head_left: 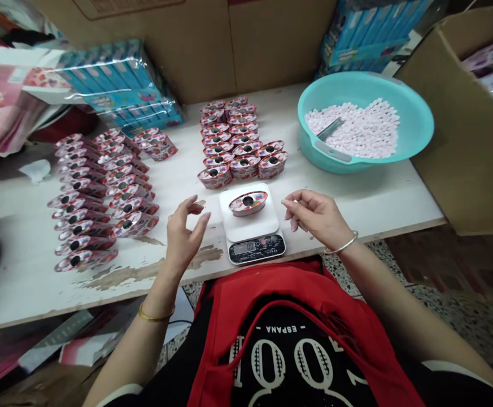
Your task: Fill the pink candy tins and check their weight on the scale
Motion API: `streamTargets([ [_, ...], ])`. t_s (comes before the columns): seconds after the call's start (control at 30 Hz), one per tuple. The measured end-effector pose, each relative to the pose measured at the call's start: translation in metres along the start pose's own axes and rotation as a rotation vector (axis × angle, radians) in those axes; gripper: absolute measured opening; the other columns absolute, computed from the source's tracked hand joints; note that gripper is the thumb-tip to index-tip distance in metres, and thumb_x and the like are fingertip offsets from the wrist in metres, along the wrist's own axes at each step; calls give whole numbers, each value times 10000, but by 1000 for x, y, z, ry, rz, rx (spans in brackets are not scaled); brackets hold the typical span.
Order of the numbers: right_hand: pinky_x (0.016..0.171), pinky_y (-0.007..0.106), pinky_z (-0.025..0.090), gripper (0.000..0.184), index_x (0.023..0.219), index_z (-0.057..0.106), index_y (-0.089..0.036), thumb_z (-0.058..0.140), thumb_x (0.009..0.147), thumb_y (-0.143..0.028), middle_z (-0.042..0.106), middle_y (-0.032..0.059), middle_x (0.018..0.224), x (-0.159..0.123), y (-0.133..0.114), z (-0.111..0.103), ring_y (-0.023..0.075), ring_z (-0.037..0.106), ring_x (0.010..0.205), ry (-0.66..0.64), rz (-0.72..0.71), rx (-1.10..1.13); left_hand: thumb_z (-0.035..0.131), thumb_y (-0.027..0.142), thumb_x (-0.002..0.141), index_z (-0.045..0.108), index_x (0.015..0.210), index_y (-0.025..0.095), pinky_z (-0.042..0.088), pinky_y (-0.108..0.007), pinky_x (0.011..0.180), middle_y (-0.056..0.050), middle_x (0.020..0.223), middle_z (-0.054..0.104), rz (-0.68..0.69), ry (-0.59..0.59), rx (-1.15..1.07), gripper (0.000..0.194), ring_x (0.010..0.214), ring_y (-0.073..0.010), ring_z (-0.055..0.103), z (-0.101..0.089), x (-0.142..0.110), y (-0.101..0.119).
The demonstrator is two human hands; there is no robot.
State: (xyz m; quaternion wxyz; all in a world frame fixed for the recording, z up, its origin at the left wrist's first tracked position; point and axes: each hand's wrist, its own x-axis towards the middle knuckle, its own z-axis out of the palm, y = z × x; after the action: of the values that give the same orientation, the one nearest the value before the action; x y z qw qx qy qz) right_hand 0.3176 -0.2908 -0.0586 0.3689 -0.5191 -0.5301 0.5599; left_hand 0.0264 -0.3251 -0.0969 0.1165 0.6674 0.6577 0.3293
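A white kitchen scale (252, 227) sits near the table's front edge, its dark display panel toward me. On its platform stands an oval red-and-pink printed tin (246, 210) with a round dark hole in its top. To the left of the scale is my left hand (184, 229), thumb and fingers apart, holding nothing. My right hand (314, 217) hovers just right of the scale, thumb and fingertips pinched together. Whatever is between them is too small to make out. Behind the scale, similar tins (244, 164) stand in rows.
More tins (81, 232) fill rows on the left. A turquoise basin (356, 161) at the back right holds many small pale pink candies (369, 130) and a metal scoop (331, 129). Blue wrapped packs (119, 85) and cardboard boxes (445, 130) border the table.
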Motion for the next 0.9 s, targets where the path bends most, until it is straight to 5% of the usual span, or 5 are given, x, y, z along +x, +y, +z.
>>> streamTargets([
  [0.13,444,216,400,407,835,612,-156,679,802,-556,600,-9,616,10,-10,10,80,540,456,-53,-87,-60,556,393,873,459,1314,183,451,-361,861,-59,1019,672,-181,-8,28,498,945,-192,635,6,-41,-34],
  [0.3,476,234,382,352,840,605,-161,648,849,-510,566,-21,614,23,-20,22,81,493,464,-112,-171,-180,535,326,871,476,1311,157,427,-402,910,-97,1049,632,-201,2,116,475,1007,-230,597,21,-72,-46],
  [0.57,581,239,316,165,769,638,-146,637,878,-269,522,-26,592,45,-35,44,91,437,585,-151,-336,-559,516,314,883,497,1287,172,412,-405,891,-93,1025,625,-176,25,126,429,999,-243,586,24,-73,-47],
  [0.9,582,250,313,170,849,671,-146,670,856,-315,532,-21,579,51,-36,51,111,444,577,-183,-321,-660,497,337,894,512,1255,182,420,-413,903,-93,1037,629,-186,22,141,393,1007,-245,594,23,-74,-46],
])
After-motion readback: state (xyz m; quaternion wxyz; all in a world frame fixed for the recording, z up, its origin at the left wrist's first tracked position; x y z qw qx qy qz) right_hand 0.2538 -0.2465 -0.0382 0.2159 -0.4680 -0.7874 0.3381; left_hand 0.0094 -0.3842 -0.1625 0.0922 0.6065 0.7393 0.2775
